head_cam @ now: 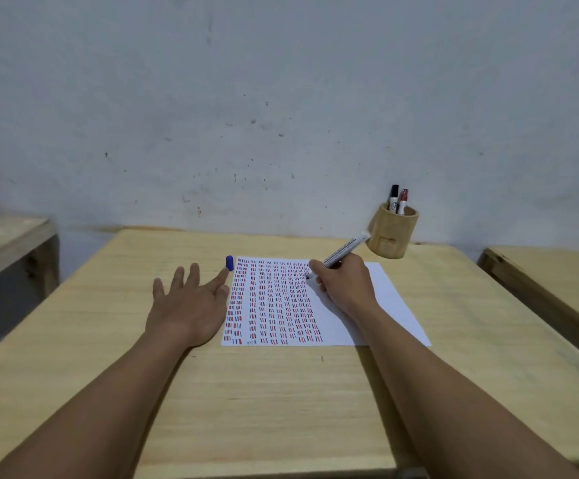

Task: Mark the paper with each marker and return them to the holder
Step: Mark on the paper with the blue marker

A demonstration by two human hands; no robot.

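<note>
On a pale wooden surface, the right hand grips an uncapped white marker, tip touching a white paper sheet filled with red, blue and black dashes. The left hand lies flat, fingers spread, forefinger touching a blue cap. A round wooden holder beyond the paper holds black and red markers.

My view: two bare forearms, no sleeves in frame. Left hand and right hand bare too: I see no gloves, rings, watch, bands. Short trimmed nails on left fingers. No markings on either arm.
</note>
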